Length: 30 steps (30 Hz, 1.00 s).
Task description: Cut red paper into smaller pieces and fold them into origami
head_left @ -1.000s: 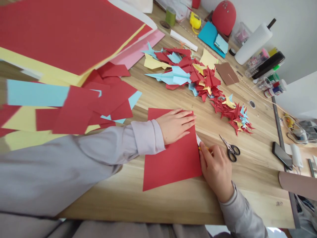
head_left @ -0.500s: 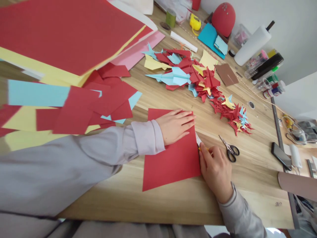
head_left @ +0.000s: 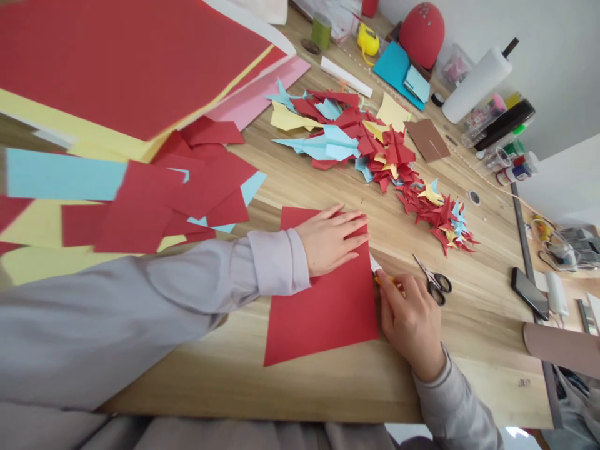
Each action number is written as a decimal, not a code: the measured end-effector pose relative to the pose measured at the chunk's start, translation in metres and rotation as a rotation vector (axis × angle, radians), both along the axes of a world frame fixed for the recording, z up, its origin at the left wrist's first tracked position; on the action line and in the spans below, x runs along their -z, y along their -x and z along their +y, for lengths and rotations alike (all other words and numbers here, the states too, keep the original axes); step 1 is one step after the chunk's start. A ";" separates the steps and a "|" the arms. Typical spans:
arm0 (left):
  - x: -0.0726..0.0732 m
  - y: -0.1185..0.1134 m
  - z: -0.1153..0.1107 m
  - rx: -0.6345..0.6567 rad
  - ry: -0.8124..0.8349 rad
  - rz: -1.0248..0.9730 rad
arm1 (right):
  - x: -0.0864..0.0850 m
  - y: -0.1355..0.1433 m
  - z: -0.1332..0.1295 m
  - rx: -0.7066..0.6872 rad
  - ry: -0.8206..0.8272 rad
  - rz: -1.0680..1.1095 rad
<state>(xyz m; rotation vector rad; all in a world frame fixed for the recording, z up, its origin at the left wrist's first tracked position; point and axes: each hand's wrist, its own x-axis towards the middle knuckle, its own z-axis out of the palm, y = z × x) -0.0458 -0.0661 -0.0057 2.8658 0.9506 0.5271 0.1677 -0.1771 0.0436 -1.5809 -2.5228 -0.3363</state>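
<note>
The left hand (head_left: 330,242) lies open on the red paper sheet (head_left: 323,315), likely pinning it to the bench (head_left: 225,381); the right hand (head_left: 415,325) pinches a yellow-handled knife (head_left: 374,264) low beside its edge, probably for control.

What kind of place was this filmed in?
Probably a craft desk at home or in a small studio: a pile of folded paper pieces, scissors and a yellow tape measure lie on the wooden tabletop.

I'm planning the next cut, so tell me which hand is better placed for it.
Right, I'd judge: the right hand holds the knife beside the red sheet, while the left hand lies spread on it, likely steadying it.
</note>
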 end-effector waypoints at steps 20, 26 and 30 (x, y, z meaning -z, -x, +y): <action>-0.002 0.000 -0.001 -0.005 0.028 -0.005 | 0.001 0.006 -0.003 0.053 0.010 -0.007; -0.002 0.001 0.001 0.006 0.031 0.005 | 0.001 0.007 -0.003 0.053 -0.004 -0.011; -0.001 0.001 0.002 0.010 0.038 -0.005 | 0.003 0.004 -0.001 0.030 -0.008 -0.005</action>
